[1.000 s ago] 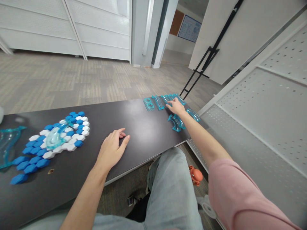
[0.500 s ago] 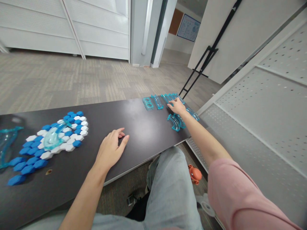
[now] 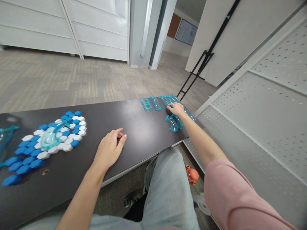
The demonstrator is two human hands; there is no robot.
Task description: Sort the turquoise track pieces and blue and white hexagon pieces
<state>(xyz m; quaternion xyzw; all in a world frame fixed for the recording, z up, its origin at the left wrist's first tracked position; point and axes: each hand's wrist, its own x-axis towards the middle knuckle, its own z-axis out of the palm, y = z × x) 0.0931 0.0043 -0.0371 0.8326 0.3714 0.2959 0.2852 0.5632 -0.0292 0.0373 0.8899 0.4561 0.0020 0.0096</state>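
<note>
My right hand [image 3: 177, 109] reaches to the far right end of the dark table [image 3: 134, 127]. It lies among clear teal track pieces, and its fingers are curled down on one straight piece beside the row of straight tracks [image 3: 168, 99]. Two curved tracks [image 3: 173, 123] lie just in front of its wrist. A small teal block [image 3: 146, 104] sits to the left of the row. My left hand [image 3: 109, 150] rests palm down on the bare table near the front edge, fingers stretched out and holding nothing.
A patch of blue and white hexagon tiles [image 3: 45, 140] covers the table's left part, with a clear teal bowl piece [image 3: 48, 140] on top. A perforated white panel [image 3: 251, 127] stands to the right. An orange toy [image 3: 192, 174] lies on the floor by my leg.
My right hand has drawn back a little from the far row of straight tracks toward the curved ones. The left hand has stayed put. The view has shifted slightly.
</note>
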